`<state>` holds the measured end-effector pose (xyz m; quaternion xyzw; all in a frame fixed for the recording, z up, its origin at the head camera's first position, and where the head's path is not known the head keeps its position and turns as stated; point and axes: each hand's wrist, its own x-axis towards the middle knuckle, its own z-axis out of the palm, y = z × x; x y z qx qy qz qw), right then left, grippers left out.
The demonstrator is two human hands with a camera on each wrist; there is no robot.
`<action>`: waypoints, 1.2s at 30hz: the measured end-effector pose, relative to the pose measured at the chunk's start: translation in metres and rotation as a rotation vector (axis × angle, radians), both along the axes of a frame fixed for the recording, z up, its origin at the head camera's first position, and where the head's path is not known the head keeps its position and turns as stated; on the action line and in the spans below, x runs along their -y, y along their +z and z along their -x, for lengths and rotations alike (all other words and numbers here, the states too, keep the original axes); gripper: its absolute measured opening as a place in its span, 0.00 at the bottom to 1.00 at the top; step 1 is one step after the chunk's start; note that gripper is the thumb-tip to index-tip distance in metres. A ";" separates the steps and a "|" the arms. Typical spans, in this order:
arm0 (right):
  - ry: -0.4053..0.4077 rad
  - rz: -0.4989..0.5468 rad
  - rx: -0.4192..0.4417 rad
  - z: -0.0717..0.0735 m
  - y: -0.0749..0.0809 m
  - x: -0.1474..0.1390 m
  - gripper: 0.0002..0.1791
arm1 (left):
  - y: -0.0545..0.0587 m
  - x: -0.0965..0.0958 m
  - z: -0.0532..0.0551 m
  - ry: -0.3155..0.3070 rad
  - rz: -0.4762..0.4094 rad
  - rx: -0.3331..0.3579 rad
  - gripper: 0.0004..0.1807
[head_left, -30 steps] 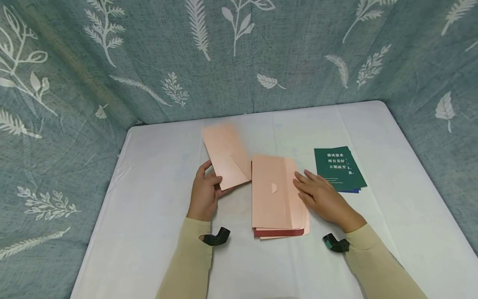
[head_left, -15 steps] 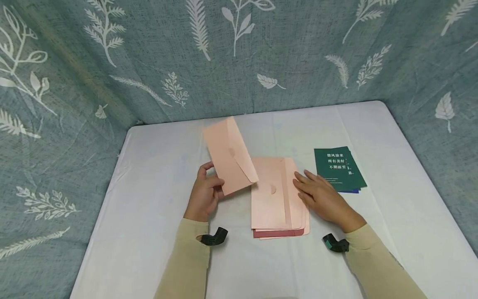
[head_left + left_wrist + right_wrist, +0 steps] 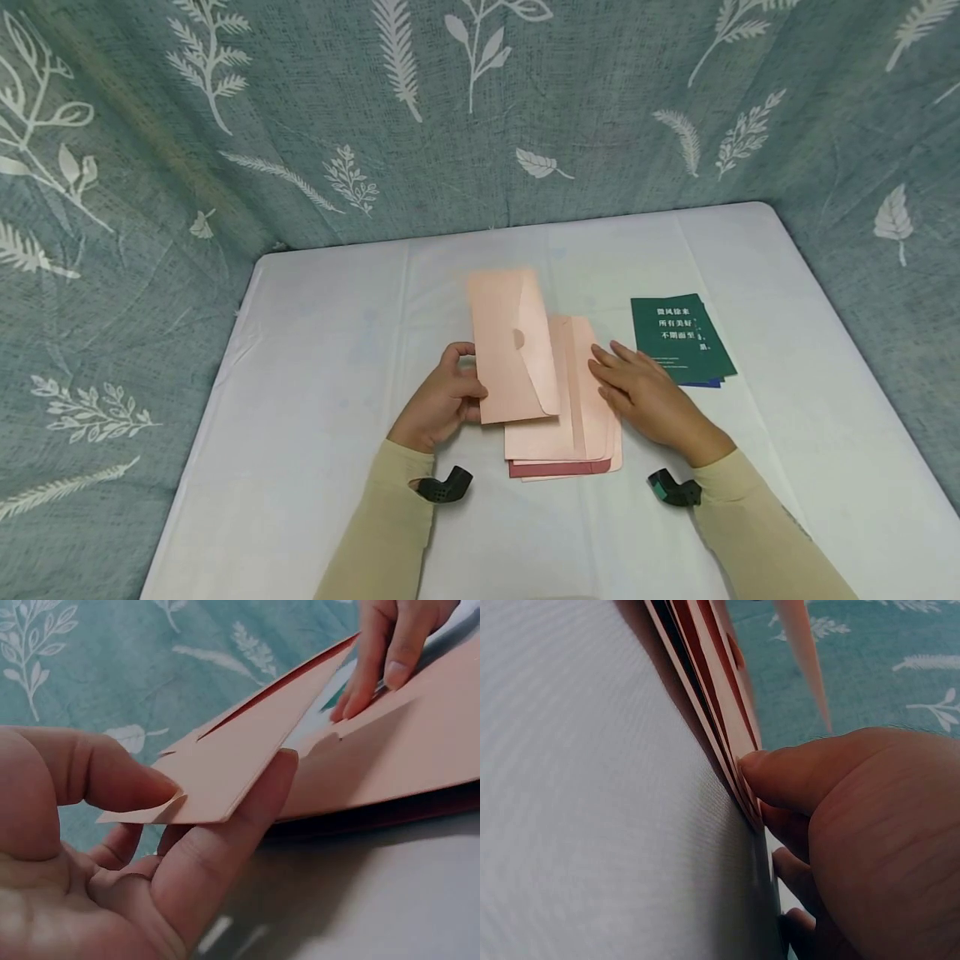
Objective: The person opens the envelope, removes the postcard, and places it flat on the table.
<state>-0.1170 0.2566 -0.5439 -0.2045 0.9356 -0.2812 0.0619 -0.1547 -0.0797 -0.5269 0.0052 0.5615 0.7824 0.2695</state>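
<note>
My left hand point(image 3: 438, 402) pinches a pale pink envelope point(image 3: 502, 358) near its lower left edge. In the left wrist view the thumb lies on the face of the envelope point(image 3: 217, 765) and the fingers are behind it. The envelope is raised, flap side up, and overlaps the left part of a stack of similar pink envelopes point(image 3: 540, 442). A dark red edge point(image 3: 558, 469) shows near the bottom of the stack. My right hand point(image 3: 660, 407) rests its extended fingertips on the stack's right edge. Close up in the right wrist view, its thumb touches the layered envelope edges point(image 3: 720, 712).
Dark green cards point(image 3: 678, 342) with white print lie in a loose pile behind the right hand, a blue corner point(image 3: 705, 384) poking out below. A white cloth point(image 3: 322, 375) covers the table. Teal leaf-patterned curtains point(image 3: 450, 167) enclose its back and sides.
The envelope in my left hand has tilted, then moved right and nearer to me, now overlapping the stack and standing straighter. My right hand has kept its place on the stack.
</note>
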 end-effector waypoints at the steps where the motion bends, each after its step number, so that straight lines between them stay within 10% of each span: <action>1: 0.001 0.001 0.000 0.000 0.000 0.000 0.29 | 0.000 -0.002 -0.001 -0.011 0.007 0.004 0.34; 22: 0.005 0.000 -0.008 0.000 0.000 -0.001 0.29 | 0.001 -0.014 -0.011 -0.193 0.187 0.108 0.30; 31: 0.000 0.000 0.000 0.000 0.001 0.000 0.28 | 0.009 -0.007 -0.011 -0.240 0.433 -0.062 0.15; 36: -0.009 -0.004 0.002 0.000 0.001 0.000 0.29 | 0.007 -0.011 -0.010 -0.091 0.540 -0.382 0.09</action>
